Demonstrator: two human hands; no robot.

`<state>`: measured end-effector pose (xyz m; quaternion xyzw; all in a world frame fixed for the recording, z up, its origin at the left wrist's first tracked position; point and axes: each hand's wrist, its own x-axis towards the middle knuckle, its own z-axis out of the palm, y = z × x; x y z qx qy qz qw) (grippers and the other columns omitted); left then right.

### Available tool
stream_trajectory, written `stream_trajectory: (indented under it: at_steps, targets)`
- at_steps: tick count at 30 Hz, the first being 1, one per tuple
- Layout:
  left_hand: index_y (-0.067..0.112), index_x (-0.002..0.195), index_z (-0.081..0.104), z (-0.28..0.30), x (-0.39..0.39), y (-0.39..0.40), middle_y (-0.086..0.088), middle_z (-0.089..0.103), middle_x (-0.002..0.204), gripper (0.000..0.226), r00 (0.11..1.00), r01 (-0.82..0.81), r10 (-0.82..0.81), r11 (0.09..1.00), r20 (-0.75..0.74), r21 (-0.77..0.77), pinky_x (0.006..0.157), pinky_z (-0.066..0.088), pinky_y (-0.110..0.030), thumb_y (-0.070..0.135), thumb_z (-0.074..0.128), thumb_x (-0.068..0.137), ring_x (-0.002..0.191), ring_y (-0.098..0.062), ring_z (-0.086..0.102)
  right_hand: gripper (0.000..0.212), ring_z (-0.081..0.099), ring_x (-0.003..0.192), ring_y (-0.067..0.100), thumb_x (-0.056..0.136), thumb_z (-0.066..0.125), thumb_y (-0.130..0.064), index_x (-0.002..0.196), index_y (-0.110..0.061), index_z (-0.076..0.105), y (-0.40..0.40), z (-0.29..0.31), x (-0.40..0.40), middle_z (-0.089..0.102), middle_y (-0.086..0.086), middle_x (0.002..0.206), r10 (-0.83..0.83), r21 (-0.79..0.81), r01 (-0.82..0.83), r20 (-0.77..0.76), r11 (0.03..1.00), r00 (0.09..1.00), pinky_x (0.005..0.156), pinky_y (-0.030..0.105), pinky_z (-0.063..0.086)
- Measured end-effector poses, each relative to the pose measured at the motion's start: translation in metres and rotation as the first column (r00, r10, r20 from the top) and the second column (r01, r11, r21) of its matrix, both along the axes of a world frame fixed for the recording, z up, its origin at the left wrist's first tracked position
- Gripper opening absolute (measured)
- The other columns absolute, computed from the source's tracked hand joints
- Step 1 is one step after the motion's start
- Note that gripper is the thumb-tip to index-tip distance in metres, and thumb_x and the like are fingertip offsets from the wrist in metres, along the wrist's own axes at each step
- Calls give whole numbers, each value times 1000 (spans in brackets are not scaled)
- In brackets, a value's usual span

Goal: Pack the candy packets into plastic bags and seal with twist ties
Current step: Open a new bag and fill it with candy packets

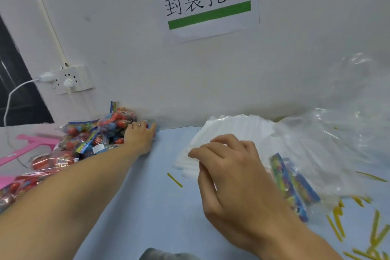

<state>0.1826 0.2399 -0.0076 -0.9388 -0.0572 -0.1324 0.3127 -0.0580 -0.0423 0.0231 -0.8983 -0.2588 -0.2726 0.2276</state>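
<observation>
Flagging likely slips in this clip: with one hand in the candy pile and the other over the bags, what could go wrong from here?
1. The left hand reaches into the loose heap of red and blue candy packets; neighbours may slide off.
2. The right hand pinches at the stack of clear plastic bags; several might lift together.
3. Yellow twist ties lie scattered; the sleeveless forearm could sweep them away.

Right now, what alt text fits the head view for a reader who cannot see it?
A person's left hand reaches into a pile of candy packets by the wall while the right hand hovers, fingers curled, over a stack of plastic bags. Yellow twist ties lie scattered on the blue table.
</observation>
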Motion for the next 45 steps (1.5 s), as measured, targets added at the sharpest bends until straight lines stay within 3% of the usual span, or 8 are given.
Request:
stream_trajectory:
  at_steps: [7, 11, 19, 27, 32, 35, 38, 45]
  targets:
    - [32, 155, 8, -1, 24, 4, -20, 33, 151, 65, 996, -90, 90, 995, 9, 46, 110, 31, -44, 22, 43, 101, 139, -47, 32, 29, 61, 97, 21, 79, 40, -25, 87, -25, 68, 2, -1, 2, 69, -11, 86, -7, -1, 7, 28, 1000, 1000, 80, 40, 51]
    - [27, 145, 28, -5, 23, -1, -12, 56, 129, 56, 997, -36, 28, 993, 74, 116, 97, 40, -39, 19, 54, 97, 117, -32, 55, 35, 59, 98, 21, 79, 34, -27, 90, -25, 67, 3, -3, 5, 69, -11, 89, 13, -5, -13, 12, 1000, 1000, 81, 40, 50]
    - [24, 144, 34, -3, 14, -2, -11, 48, 133, 48, 972, 187, -212, 959, 105, 212, 93, 42, -40, 23, 48, 98, 116, -32, 50, 28, 62, 92, 21, 80, 44, -24, 91, -23, 71, 2, -3, 4, 70, -10, 86, 5, 16, -5, 12, 1000, 1000, 74, 39, 52]
    - [26, 143, 29, 25, -17, -47, -12, 43, 123, 56, 910, 365, -312, 916, 274, -169, 63, 46, -38, 17, 54, 94, 90, -33, 54, 35, 56, 106, 15, 86, 43, -23, 111, -30, 68, 0, -4, 2, 67, -15, 105, 44, 65, -41, -35, 997, 998, 88, 37, 47]
    - [30, 130, 37, 51, -46, -75, -5, 38, 108, 43, 825, 553, -232, 524, 515, -648, 64, 43, -41, 10, 51, 94, 75, -34, 54, 35, 58, 103, 15, 88, 45, -21, 112, -27, 69, -3, -5, 2, 69, -13, 106, 31, 53, -30, -11, 998, 999, 90, 37, 48]
    - [32, 119, 41, 69, -65, -96, -10, 55, 113, 34, 859, 511, 34, -9, 510, -860, 64, 56, -44, 4, 38, 100, 84, -31, 64, 31, 65, 94, 18, 83, 53, -14, 107, -20, 72, -5, 0, 1, 72, -8, 101, -1, 64, -3, 65, 998, 998, 87, 39, 50]
    - [29, 117, 41, 75, -86, -117, -12, 65, 112, 27, 922, 382, 152, -520, 357, -764, 51, 57, -35, 6, 36, 103, 84, -32, 72, 34, 65, 97, 18, 83, 52, -14, 110, -16, 73, -7, 3, 2, 73, -5, 104, -33, 171, 13, 114, 985, 993, 90, 31, 45]
    - [21, 127, 43, 72, -139, -169, -18, 65, 119, 31, 950, 287, 208, -874, 231, -392, 49, 54, -31, 4, 36, 102, 75, -32, 66, 30, 61, 99, 15, 95, 52, -5, 122, -12, 64, -26, 14, 7, 68, 0, 109, -148, 499, 114, 30, 859, 988, 91, 27, 45]
